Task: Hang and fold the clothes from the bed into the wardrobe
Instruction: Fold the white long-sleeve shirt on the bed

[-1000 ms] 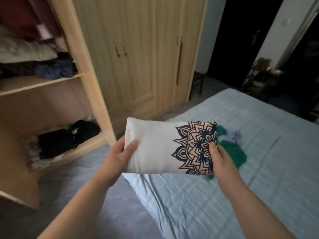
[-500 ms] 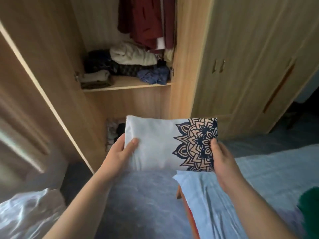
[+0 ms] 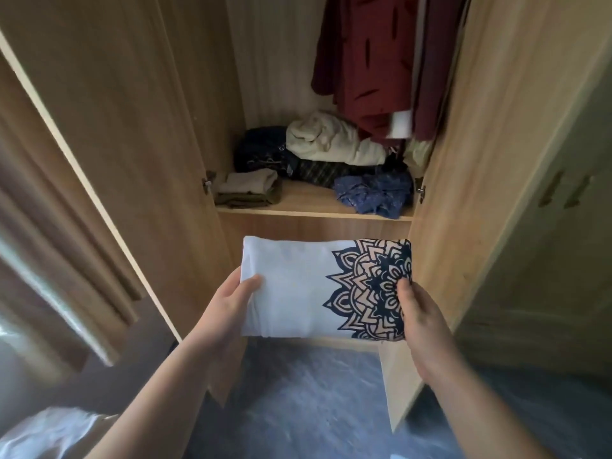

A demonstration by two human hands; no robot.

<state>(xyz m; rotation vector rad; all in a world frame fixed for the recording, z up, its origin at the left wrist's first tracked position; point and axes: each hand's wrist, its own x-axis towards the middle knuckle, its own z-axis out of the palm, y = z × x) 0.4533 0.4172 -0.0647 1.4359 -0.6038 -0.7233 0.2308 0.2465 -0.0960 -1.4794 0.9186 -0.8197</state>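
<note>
A folded white shirt with a dark mandala print is held level in front of the open wardrobe, below its shelf. The left hand is clamped on its left edge and the right hand on its right, thumbs on top. Folded clothes sit piled on the shelf, under hanging dark-red garments.

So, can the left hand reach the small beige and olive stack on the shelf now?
Probably not yet. The left hand is shut on the folded white shirt, as is the right hand. The path looks free: the beige and olive stack lies at the shelf's front left, doors open.
</note>
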